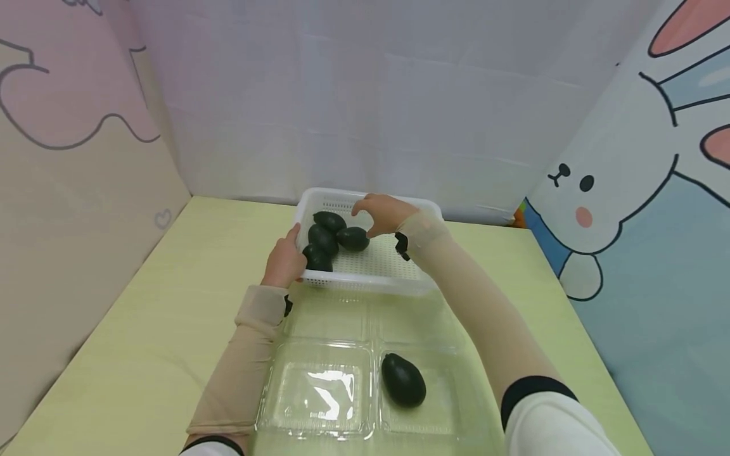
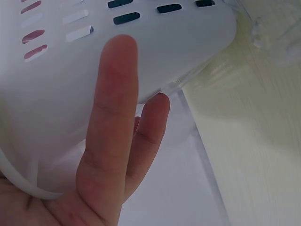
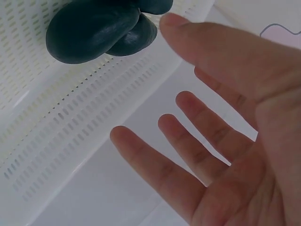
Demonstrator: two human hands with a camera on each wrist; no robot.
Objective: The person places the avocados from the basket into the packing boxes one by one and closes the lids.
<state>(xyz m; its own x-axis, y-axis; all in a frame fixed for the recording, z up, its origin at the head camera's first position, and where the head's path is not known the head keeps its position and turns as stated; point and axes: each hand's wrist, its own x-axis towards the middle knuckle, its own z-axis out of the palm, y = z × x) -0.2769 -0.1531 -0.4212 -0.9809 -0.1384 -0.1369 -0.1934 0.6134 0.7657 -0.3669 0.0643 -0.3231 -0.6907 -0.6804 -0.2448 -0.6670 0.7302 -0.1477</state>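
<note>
A white perforated basket (image 1: 371, 280) holds several dark green, avocado-like fruits (image 1: 322, 240), grouped at its left side. My left hand (image 1: 283, 261) grips the basket's left wall; in the left wrist view its fingers (image 2: 115, 94) lie along the outside of the basket (image 2: 61, 108), and the thumb is hidden. Over the basket, my right hand (image 1: 386, 214) is spread beside the rightmost fruit (image 1: 353, 239), with nothing held. The right wrist view shows this hand (image 3: 225, 141) with fingers apart, its thumb tip close to the dark fruits (image 3: 94, 30).
In front of the basket lies a clear plastic tray (image 1: 373, 380) with compartments. One dark green fruit (image 1: 403, 380) rests in its near right compartment. The pale yellow table (image 1: 171, 304) is bordered by a white back wall (image 1: 365, 114) and printed side walls.
</note>
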